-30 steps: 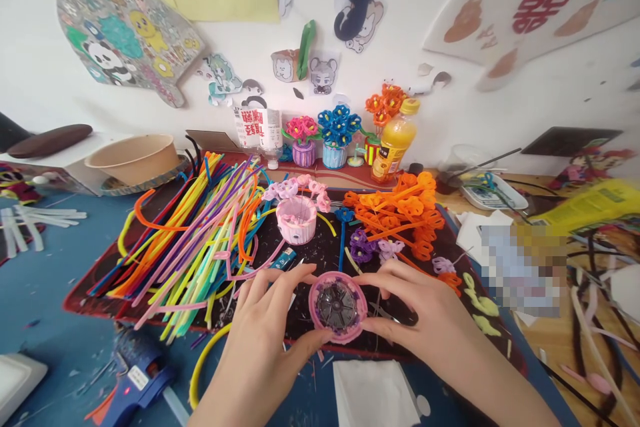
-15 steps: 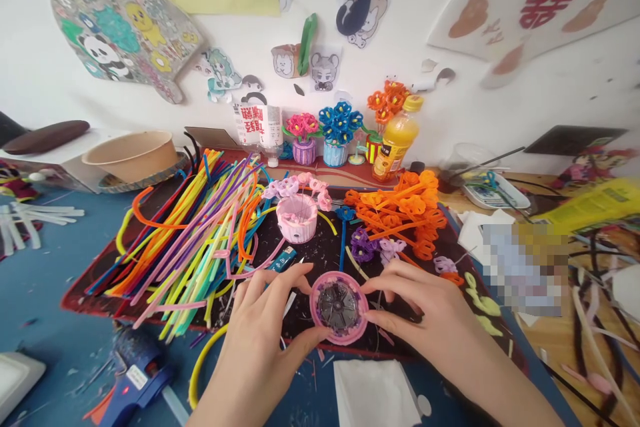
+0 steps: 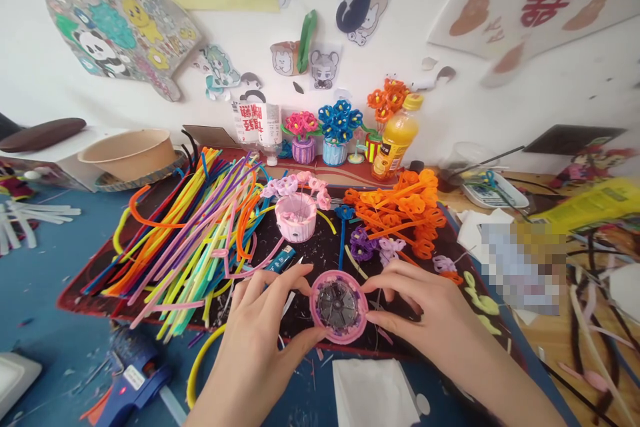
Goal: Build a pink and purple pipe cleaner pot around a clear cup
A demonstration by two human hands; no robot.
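Between my two hands is a small round pink cup (image 3: pixel 362 320), its rim and sides wrapped in pipe cleaner and its clear plastic bottom showing in the middle. My left hand (image 3: pixel 270 327) grips its left side with thumb and fingertips. On the right side, my right hand (image 3: pixel 417 307) pinches the rim between thumb and fingers. Just beyond stands a pink ribbed pot (image 3: pixel 296 227) with pink and lilac pipe cleaner flowers (image 3: pixel 300 185) over its rim. A teal lighter (image 3: pixel 283 258) lies by my left fingers.
Bundled coloured pipe cleaners (image 3: pixel 185 233) spread at left; a blue glue gun (image 3: pixel 133 373) lies nearer. Orange flowers (image 3: pixel 400 207) pile at right. White tissue (image 3: pixel 373 390) lies in front of me. Behind stand a juice bottle (image 3: pixel 397 140) and potted flowers (image 3: pixel 340 127).
Almost nothing differs. Both hands keep their hold on the pink cup in the same place, while the view has shifted very slightly.
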